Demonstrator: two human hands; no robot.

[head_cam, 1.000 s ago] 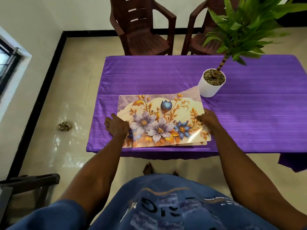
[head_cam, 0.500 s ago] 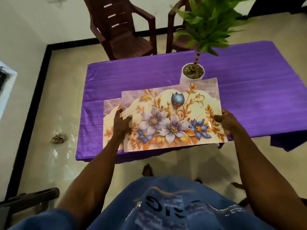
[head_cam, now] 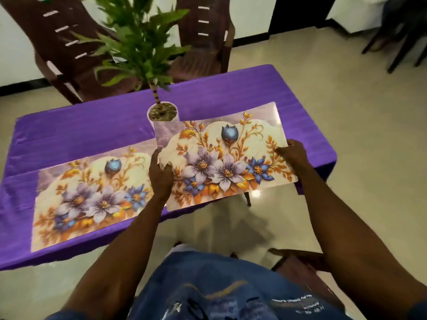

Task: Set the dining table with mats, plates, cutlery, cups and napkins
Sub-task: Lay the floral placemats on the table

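While 1 mat (head_cam: pixel 90 199) lies flat, both hands, left hand (head_cam: pixel 160 175) and right hand (head_cam: pixel 292 153), pinch another mat (head_cam: pixel 221 158)

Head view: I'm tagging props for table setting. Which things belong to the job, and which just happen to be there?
Job:
held floral mat, gripped by left hand and right hand
laid floral mat
table in purple cloth

Just there:
potted plant
two brown chairs beyond the table
chair by the person's leg

Floral cream-and-lilac mats (head_cam: pixel 221 162) on purple tablecloth (head_cam: pixel 92 132).
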